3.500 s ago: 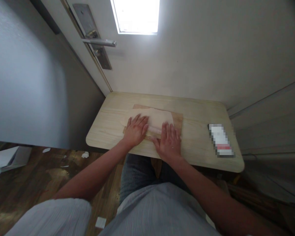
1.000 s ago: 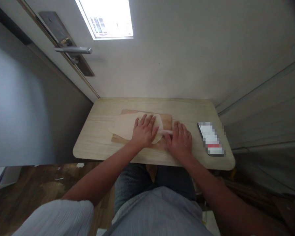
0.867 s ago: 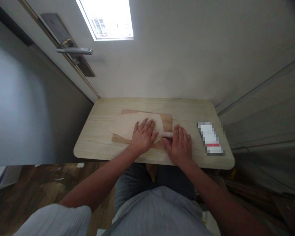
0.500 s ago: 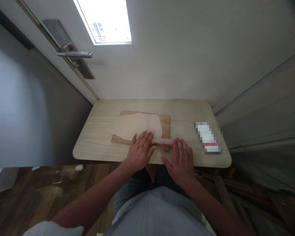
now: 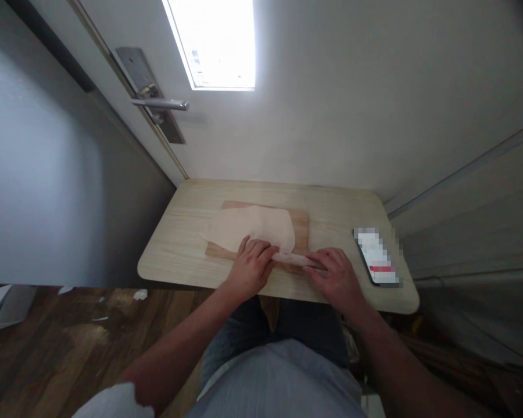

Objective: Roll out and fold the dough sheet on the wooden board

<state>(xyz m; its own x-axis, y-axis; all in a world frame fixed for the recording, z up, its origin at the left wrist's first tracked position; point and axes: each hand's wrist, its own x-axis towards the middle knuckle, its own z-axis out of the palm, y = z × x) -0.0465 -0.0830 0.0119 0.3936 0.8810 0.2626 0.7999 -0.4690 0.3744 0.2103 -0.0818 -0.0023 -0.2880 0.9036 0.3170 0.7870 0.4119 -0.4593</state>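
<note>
A thin, pale sheet of rolled dough [image 5: 257, 225] covers most of a wooden board [image 5: 302, 227], its left end reaching past the board onto the table. Along the near edge of the dough lies a rolling pin [image 5: 293, 258]. My left hand [image 5: 251, 266] has its fingers curled over the pin's left part, hiding that end. At the right end, my right hand [image 5: 336, 276] grips the pin between thumb and fingers.
The board rests on a light wood table [image 5: 169, 232] pushed against a white door with a metal handle [image 5: 161, 103]. A phone [image 5: 377, 258], partly pixelated, lies to the right. Scraps of white litter [image 5: 140, 295] are on the floor at the left.
Both hands have gone from lying flat with fingers stretched over the pin to curling around it. My right hand has turned inward. The whole view has shifted slightly.
</note>
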